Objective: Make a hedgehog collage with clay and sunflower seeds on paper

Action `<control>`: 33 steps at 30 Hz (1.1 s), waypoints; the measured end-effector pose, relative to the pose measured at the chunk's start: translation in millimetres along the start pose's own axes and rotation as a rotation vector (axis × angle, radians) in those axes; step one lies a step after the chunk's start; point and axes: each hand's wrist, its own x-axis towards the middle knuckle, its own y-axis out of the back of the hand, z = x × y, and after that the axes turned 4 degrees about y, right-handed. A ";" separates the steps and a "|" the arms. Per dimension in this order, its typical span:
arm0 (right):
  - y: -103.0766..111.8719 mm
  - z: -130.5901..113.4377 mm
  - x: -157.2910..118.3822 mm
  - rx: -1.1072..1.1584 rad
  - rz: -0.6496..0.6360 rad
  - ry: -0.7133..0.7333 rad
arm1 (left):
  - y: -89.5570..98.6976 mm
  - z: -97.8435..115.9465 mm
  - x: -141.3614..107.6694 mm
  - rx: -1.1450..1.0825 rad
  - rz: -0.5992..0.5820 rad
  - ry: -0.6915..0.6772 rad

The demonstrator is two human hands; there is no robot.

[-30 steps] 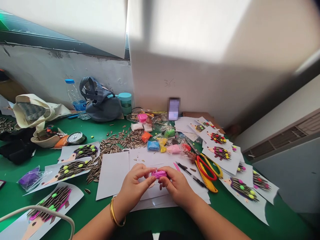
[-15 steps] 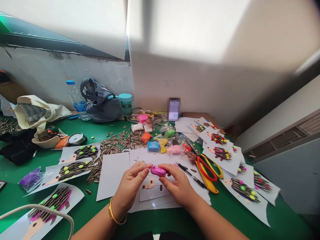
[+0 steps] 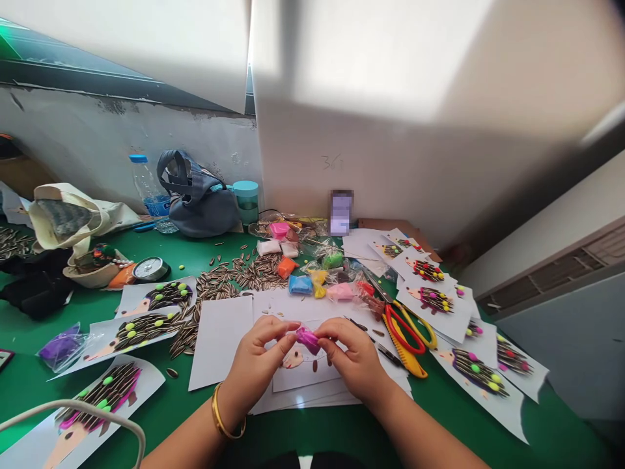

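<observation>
Between my two hands is a lump of magenta modelling clay (image 3: 308, 339), which looks to be in a clear wrapper. My left hand (image 3: 266, 348) pinches its left end with thumb and fingertips. The right end is held the same way by my right hand (image 3: 349, 355). Both hands hover over a white sheet with a hedgehog picture (image 3: 293, 359), its pale face and small brown feet showing; my fingers hide part of it. More white paper (image 3: 222, 342) lies to the left of it. A black pen (image 3: 388, 353) rests by my right hand.
Sunflower seeds (image 3: 219, 281) lie heaped behind the paper. Wrapped clay, such as a blue packet (image 3: 300, 284), sits farther back. Red-handled scissors (image 3: 403, 329) and a yellow cutter (image 3: 413, 365) are at right. Seed-covered hedgehog pictures (image 3: 432, 299) flank both sides; a cable (image 3: 97, 404) crosses front left.
My right hand has shifted slightly to the right and turned. The clay between my fingers now slants and looks more twisted. My left hand has hardly moved.
</observation>
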 end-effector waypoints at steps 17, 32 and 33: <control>-10.3 7.0 -8.4 0.257 0.076 -0.237 | -3.8 0.3 -2.5 -0.092 -0.023 0.035; -11.5 7.2 -6.5 0.305 -0.033 -0.261 | -7.6 3.4 -4.4 -0.108 -0.048 0.024; -10.9 6.7 -6.3 0.296 -0.029 -0.269 | -7.1 4.6 -4.4 -0.128 -0.046 0.043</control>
